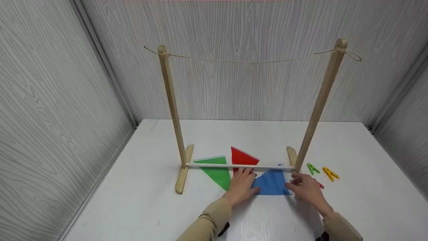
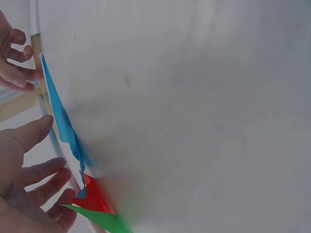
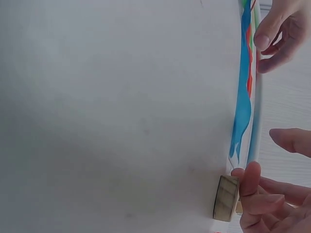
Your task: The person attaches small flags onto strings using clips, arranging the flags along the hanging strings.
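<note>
Loose-fingered and grasping nothing, a person's left hand (image 1: 241,186) rests over three thin, rippled pennants, the green pennant (image 1: 212,171), red pennant (image 1: 243,158) and blue pennant (image 1: 271,184), between the smooth white tabletop's (image 1: 130,204) side edges. The right hand (image 1: 307,190), likewise slack, is beside the blue. Two wooden posts (image 1: 172,110) carry twine (image 1: 245,62) above one white rod (image 1: 240,166); at least three clothespins (image 1: 313,168) lie toward the right edge. Gray wood-grain panels (image 1: 234,97) rise behind.
</note>
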{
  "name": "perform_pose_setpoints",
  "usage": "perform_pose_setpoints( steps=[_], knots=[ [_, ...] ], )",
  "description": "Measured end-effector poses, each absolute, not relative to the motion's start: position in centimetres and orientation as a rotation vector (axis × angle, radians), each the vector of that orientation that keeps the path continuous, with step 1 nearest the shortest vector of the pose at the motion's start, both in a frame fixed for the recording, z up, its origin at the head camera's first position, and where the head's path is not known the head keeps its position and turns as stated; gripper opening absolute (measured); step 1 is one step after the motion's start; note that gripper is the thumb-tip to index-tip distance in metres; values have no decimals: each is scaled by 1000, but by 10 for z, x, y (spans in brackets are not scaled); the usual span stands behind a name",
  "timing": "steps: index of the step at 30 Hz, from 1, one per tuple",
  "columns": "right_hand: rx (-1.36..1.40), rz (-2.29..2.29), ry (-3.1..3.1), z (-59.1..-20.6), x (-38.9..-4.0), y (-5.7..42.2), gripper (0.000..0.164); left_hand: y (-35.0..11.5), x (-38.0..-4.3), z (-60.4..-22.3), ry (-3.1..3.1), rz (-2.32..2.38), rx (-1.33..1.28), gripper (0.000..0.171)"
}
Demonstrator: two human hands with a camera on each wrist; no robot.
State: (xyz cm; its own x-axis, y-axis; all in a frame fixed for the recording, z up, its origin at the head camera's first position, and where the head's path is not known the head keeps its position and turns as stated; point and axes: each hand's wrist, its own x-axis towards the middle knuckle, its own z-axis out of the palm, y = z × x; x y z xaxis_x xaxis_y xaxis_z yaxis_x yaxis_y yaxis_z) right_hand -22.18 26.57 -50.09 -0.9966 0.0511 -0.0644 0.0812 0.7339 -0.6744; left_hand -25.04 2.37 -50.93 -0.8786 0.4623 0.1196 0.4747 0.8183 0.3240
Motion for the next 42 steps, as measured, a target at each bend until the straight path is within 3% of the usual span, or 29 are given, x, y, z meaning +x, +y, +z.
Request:
perform_pose_setpoints(
  steps=[34, 42],
  knots=[
    [95, -1150, 2862, -503, -224, 265, 54, 51, -260, -515, -2996, -429, -660, 35],
    [132, -1146, 2819, -501, -225, 265, 56, 59, -261, -514, -3013, -391, -608, 44]
  ],
)
